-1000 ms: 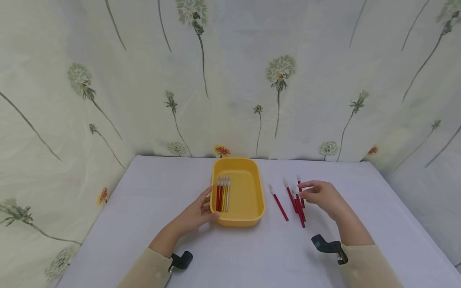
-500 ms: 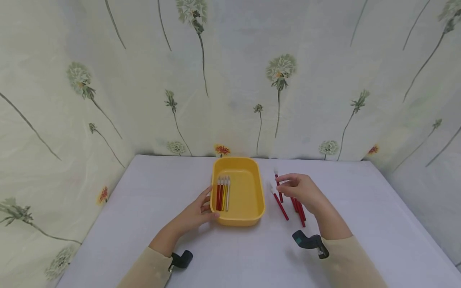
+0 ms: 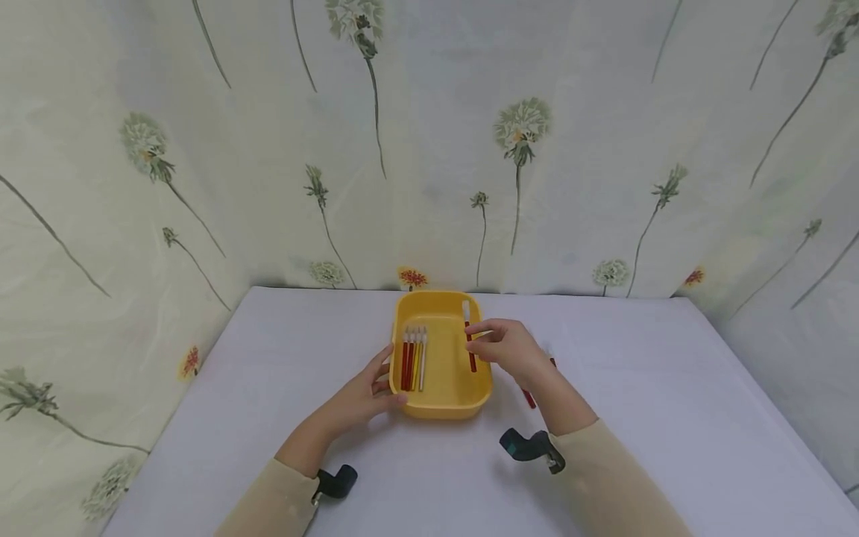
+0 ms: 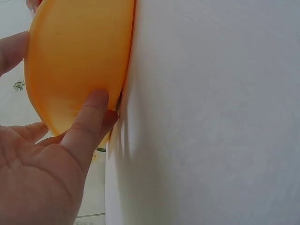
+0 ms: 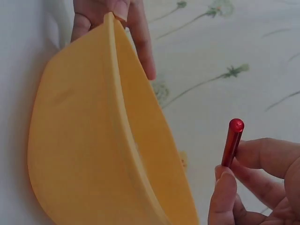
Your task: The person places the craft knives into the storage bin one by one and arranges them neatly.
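Note:
My left hand (image 3: 362, 395) grips the near-left side of a yellow plastic tray (image 3: 443, 412). In the left wrist view its fingers lie along the tray's outer wall (image 4: 79, 56); the right wrist view shows its thumb (image 5: 121, 9) at the rim. My right hand (image 3: 511, 350) pinches a red pen (image 3: 472, 359) with a whitish tip between thumb and fingers. That pen is held over the tray's right side, tip pointing away from me. Several pens (image 3: 413, 362), red, yellow and white, lie side by side along the tray's left inside.
Right of the tray, a red pen (image 3: 529, 399) on the white table (image 3: 416, 477) shows partly behind my right hand. Another red pen (image 3: 553, 362) peeks out past the wrist; the forearm hides the others. A flower-printed cloth (image 3: 429, 149) hangs behind the table.
My right hand has lifted the red pen from the group on the table and carried it left to above the tray. The left hand and the tray have stayed put.

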### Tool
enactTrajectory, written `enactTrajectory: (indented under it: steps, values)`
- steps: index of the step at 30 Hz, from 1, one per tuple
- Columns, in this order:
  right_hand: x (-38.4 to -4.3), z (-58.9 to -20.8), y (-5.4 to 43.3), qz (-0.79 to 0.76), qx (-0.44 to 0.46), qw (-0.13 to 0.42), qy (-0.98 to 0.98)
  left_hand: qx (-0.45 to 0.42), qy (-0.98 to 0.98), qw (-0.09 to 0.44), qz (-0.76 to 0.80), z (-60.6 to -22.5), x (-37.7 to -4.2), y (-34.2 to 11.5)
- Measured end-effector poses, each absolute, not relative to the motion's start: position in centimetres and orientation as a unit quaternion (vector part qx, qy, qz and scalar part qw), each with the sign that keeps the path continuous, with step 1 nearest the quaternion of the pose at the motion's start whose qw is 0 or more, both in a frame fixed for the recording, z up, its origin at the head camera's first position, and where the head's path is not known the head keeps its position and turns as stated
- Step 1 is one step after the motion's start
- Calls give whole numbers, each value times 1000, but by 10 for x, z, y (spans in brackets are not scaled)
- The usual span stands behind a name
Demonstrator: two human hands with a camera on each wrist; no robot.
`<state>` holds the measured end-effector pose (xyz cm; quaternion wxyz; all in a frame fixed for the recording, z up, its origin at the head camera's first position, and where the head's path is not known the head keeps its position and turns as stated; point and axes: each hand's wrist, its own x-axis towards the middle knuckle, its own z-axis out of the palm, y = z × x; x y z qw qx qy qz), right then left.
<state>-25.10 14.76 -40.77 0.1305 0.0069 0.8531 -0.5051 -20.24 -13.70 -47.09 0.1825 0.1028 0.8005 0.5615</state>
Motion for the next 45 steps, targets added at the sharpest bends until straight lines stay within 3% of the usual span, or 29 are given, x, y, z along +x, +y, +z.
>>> enactTrajectory:
  steps: [17,45]
  values:
    - [-265,-435,94,-527,30,131,839,106,798,186,563,-471,-203,-138]
    - [-276,-463,79,-468,41,167,867,116,799,184,560,-476,-203,-138]
